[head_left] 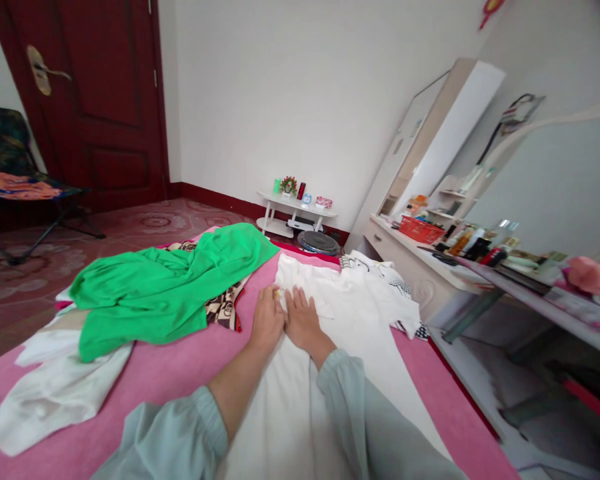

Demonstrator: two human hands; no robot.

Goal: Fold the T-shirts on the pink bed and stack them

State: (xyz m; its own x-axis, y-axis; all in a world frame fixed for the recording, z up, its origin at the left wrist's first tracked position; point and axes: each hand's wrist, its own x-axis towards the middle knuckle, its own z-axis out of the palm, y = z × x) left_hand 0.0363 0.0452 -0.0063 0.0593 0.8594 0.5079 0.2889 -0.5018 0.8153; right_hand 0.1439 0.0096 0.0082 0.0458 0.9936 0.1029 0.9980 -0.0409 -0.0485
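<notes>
A long white garment (370,347) lies spread on the pink bed cover (170,393), reaching from the far edge toward my body. My left hand (269,319) is at its left edge, fingers curled and closed on the fabric; a small yellowish spot shows by the fingertips. Right beside it, my right hand (303,321) rests palm down on the cloth with its fingers stretched out. The two hands nearly touch at the thumbs. A white top with black-and-white checked trim (380,283) lies at the far right of the garment.
Left of my hands lies a heap with a green garment (170,287), a brown patterned cloth (225,310) and white clothes (60,407). A cluttered dressing table (425,267) stands along the right. A low white stand (300,212) is by the wall, a folding chair (25,193) at left.
</notes>
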